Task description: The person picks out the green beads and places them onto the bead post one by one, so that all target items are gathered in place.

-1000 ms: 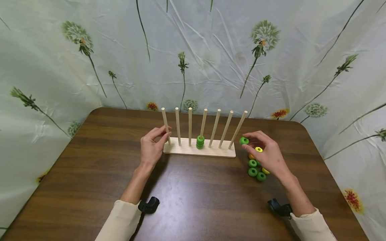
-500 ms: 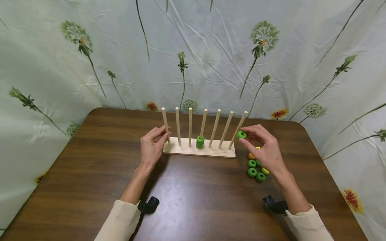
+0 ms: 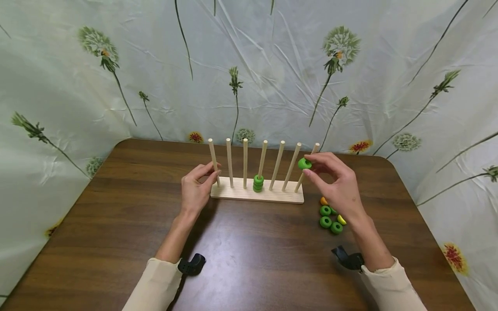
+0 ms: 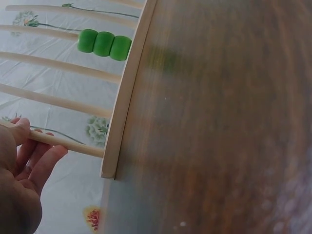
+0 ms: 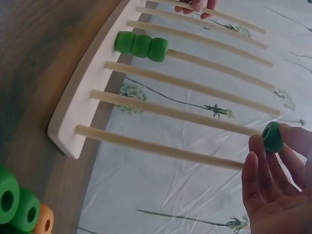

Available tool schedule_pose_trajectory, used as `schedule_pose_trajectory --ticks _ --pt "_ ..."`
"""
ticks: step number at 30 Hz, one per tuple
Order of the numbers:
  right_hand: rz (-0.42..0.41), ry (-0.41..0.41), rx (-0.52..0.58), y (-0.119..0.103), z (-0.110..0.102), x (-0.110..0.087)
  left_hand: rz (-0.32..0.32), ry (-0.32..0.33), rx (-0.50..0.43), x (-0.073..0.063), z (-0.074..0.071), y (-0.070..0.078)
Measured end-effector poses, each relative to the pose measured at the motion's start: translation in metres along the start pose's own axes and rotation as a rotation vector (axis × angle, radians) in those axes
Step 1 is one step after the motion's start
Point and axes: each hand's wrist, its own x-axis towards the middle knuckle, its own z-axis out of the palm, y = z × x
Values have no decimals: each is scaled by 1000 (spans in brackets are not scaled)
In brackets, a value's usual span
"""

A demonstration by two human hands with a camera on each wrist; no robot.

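Best steady left-end peg, pinched in left hand near far edge of table; level bead pinched in right hand.

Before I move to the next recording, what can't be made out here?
Head view: the right hand covers part of the rightmost peg and a yellow bead.
Left wrist view: left edge crops the left hand and the leftmost peg.
Right wrist view: left edge crops a loose green bead.
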Motion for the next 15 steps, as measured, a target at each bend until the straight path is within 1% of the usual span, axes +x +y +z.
schedule_pose_trajectory --ticks 5,15 --pt "-13 3 7 -5 3 4 -3 -5 10 -1 0 1" --pt "-48 5 82 -15 12 17 1 4 14 -1 0 0"
